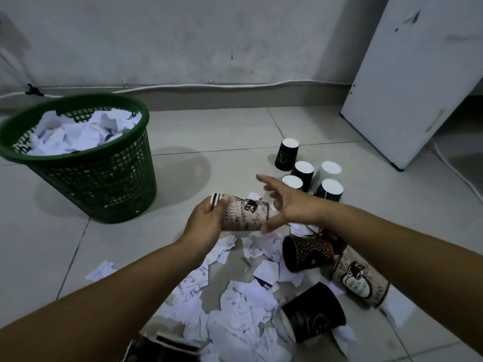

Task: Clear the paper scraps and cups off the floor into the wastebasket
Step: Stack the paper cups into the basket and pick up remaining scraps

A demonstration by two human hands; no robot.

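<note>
My left hand (pixel 206 220) grips a stack of printed beige paper cups (pixel 245 215), held sideways above the floor. My right hand (pixel 287 202) hovers just right of that stack with fingers spread and holds nothing. The green mesh wastebasket (pixel 109 178) stands at the left, holding crumpled white paper. Torn paper scraps (pixel 235 304) litter the tiles below my arms. Several black cups (pixel 286 155) stand upside down beyond my right hand. A black patterned cup (pixel 307 253), a beige cup (pixel 362 280) and another black cup (pixel 313 312) lie on their sides at the right.
A white cabinet panel (pixel 413 74) stands at the right against the grey wall. A white cable (pixel 183 87) runs along the skirting, and another cable (pixel 460 176) trails on the floor at the far right. A dark object (pixel 162 346) lies at the bottom edge.
</note>
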